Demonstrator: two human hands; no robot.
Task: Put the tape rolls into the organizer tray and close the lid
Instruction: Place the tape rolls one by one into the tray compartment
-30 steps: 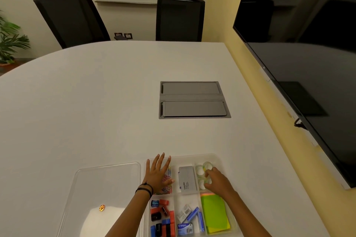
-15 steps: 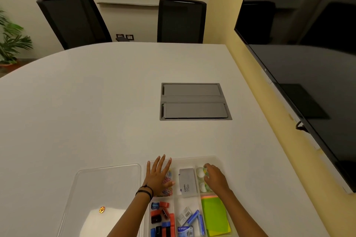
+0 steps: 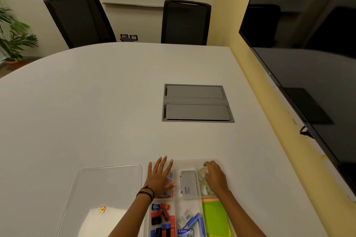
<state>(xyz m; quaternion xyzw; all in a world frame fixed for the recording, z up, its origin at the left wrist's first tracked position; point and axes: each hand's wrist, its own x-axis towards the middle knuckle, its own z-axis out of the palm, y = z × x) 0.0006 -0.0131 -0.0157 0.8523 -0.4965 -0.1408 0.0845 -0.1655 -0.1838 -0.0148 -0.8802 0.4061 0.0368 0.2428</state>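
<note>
A clear organizer tray (image 3: 192, 162) sits at the near edge of the white table. Its far right compartment holds several clear tape rolls (image 3: 202, 174). My right hand (image 3: 215, 178) lies over those rolls with the fingers curled down onto them; whether it grips one is hidden. Spread flat, my left hand (image 3: 159, 178) rests on the far left compartment with coloured paper clips (image 3: 169, 190) under it. The clear lid (image 3: 107, 188) lies flat on the table just left of the tray, a small gold sticker on it.
The tray also holds a grey box (image 3: 188, 184), green sticky notes (image 3: 215, 217), sharpeners and staple packs. A grey cable hatch (image 3: 196, 103) is set in the table's middle. Two black chairs (image 3: 185, 23) stand at the far side; a large dark screen (image 3: 308, 54) hangs at right.
My right hand has moved further into the tape compartment, toward its far end, and now covers most of the rolls. The left hand has stayed in place.
</note>
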